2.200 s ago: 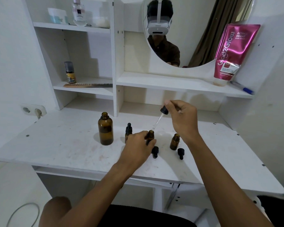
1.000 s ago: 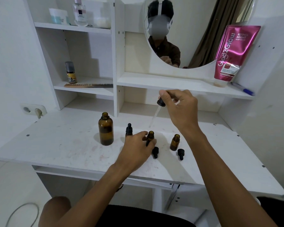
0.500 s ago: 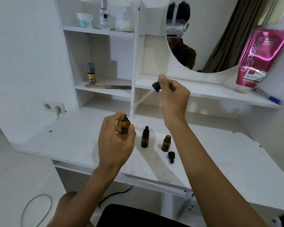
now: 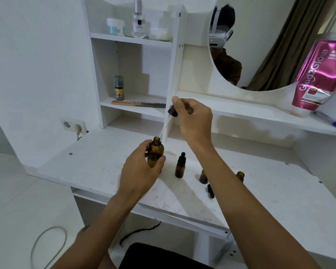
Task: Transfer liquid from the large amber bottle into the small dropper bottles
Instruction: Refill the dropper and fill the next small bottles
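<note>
A home dressing corner is suggested by a white vanity desk, with a round mirror above it and a comb, perfume bottle and lotion tube shelved beside the mirror.

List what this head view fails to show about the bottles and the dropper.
- Liquid level in the amber bottle: dark glass, and the left hand covers its lower part.
- Liquid in the pipette: too thin and clear to tell.
- Dropper bulb: mostly hidden by the right hand.
- Two open small bottles: partly behind the right forearm; fill unreadable.
</note>
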